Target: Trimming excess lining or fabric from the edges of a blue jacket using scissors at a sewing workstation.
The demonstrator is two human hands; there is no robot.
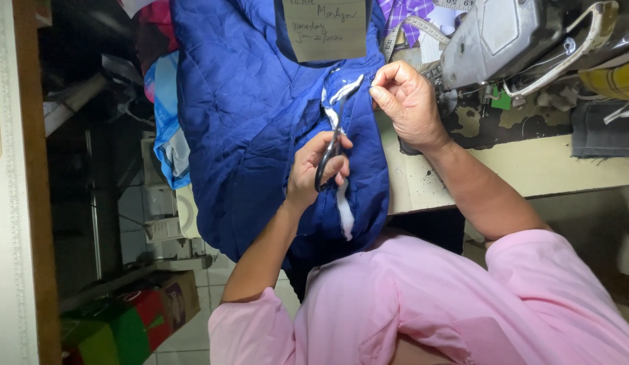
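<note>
Quilted blue garment hangs over the desk edge and down towards the person's lap, with white wadding showing along a raw edge. The right hand has its grip pinched on the cloth's upper edge, pulling it taut. The left hand is clenched through the scissors, blades at the wadding. Trimming seems to be in hand. A further snip would need the blades kept off the blue cloth.
</note>
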